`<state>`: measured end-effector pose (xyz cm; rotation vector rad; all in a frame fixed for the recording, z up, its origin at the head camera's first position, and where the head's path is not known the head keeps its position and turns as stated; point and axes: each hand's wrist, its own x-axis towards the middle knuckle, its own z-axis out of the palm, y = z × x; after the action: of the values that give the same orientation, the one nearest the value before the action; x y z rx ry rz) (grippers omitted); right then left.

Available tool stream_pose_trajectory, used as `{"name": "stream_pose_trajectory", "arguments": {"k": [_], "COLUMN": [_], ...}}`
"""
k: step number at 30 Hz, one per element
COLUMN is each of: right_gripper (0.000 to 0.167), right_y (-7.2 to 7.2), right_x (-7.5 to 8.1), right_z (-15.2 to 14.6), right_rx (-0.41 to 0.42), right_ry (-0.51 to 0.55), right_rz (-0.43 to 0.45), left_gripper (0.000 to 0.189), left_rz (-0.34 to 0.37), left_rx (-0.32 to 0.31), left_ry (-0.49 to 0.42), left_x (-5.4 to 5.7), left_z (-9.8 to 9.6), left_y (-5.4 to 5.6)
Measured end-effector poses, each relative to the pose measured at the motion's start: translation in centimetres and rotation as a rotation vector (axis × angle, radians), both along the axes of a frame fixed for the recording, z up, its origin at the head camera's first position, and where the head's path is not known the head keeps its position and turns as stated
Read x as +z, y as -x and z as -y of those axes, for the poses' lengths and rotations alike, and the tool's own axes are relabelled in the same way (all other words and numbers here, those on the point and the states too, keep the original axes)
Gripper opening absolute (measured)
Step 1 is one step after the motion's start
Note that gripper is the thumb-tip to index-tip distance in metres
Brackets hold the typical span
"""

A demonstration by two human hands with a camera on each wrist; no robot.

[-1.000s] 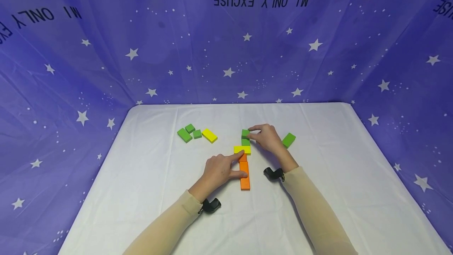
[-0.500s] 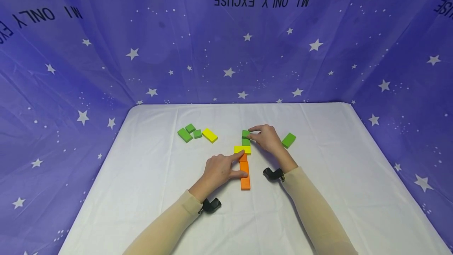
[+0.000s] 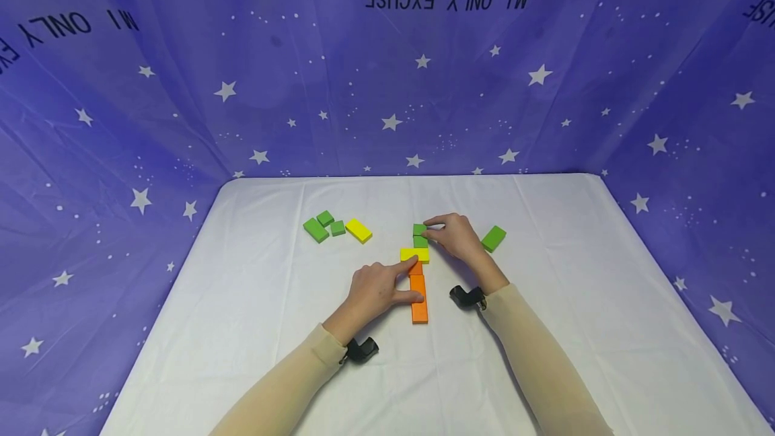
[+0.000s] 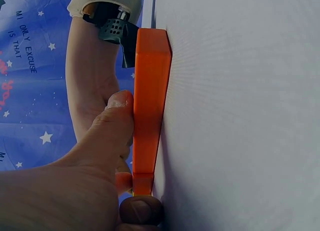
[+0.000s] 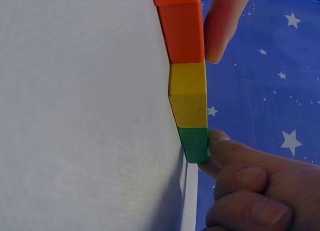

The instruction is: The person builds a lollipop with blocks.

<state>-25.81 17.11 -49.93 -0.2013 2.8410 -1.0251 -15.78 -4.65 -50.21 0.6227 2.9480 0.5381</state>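
Far green square (image 3: 418, 229) has drawn in toward the near green square (image 3: 420, 242)

Since the earlier view it seems lower and nearer; both hands keep almost the same places. On the white table (image 3: 242, 328), the left hand (image 3: 372, 291) presses without gripping, thumb on the orange bar (image 3: 419, 313) and index finger on the yellow bar (image 3: 406, 256), likely to pin both, with the orange square (image 3: 416, 269) between them. From the right, the right hand (image 3: 459, 237) pinches the far green square with thumb and index finger, probably to set it flush; that side approach leaves the near green square, beyond the yellow bar, largely uncovered.
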Motion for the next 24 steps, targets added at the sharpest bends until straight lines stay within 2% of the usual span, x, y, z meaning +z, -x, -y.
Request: {"name": "stream_pose_trajectory", "arguments": {"k": [11,24], "right_gripper": [0.044,0.039], "right_y": [0.09,0.03], "right_x": [-0.07,-0.13], "right_z": [-0.12,-0.16], "right_rx": [0.016,0.018], "right_ry": [-0.024,-0.022], "right_rz": [0.007,0.026], "left_gripper": [0.085,0.085], "left_rz": [0.01,0.008], "left_rx": [0.001,0.004], "left_ry": [-0.008,0.002], "left_x": [0.12,0.03], "left_z": [-0.04,-0.04], "left_y": [-0.02,-0.05]}}
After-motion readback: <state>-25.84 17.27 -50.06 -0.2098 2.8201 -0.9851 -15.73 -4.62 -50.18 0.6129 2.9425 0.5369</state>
